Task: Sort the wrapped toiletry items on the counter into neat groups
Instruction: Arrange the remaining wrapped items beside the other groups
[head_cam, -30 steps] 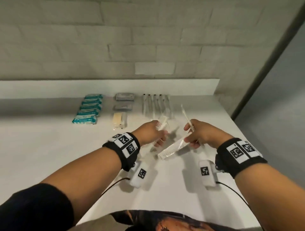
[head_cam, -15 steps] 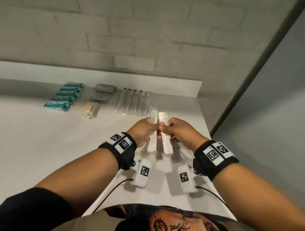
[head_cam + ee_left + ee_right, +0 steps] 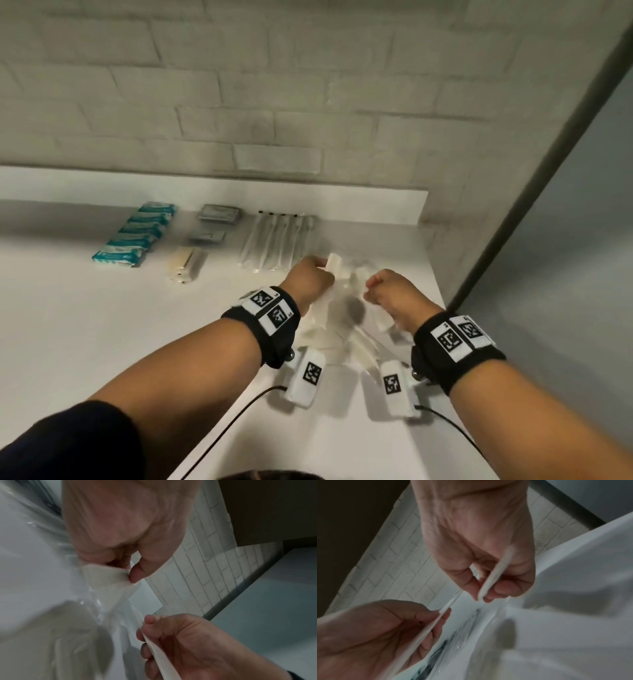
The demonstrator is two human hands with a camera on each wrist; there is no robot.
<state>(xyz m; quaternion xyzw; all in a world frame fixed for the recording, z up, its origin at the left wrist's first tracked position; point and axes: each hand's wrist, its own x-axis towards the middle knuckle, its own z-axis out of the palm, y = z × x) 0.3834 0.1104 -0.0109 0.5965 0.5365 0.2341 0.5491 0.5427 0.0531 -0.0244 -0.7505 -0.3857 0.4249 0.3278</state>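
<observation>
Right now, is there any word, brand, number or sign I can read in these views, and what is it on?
No text reads clearly.
Teal packets: pale print, too blurred to read.
Grey packets: faint marks, unreadable.
Left wristband and right wristband: black-and-white square code tags, no words; tiny marks beside them too small to read.
Two white wrist cameras: the same kind of code tag.
Wrapped combs in both hands: no print visible.

Pale brick wall [image 3: 274,85] behind white counter [image 3: 85,325]; dim light.
</observation>
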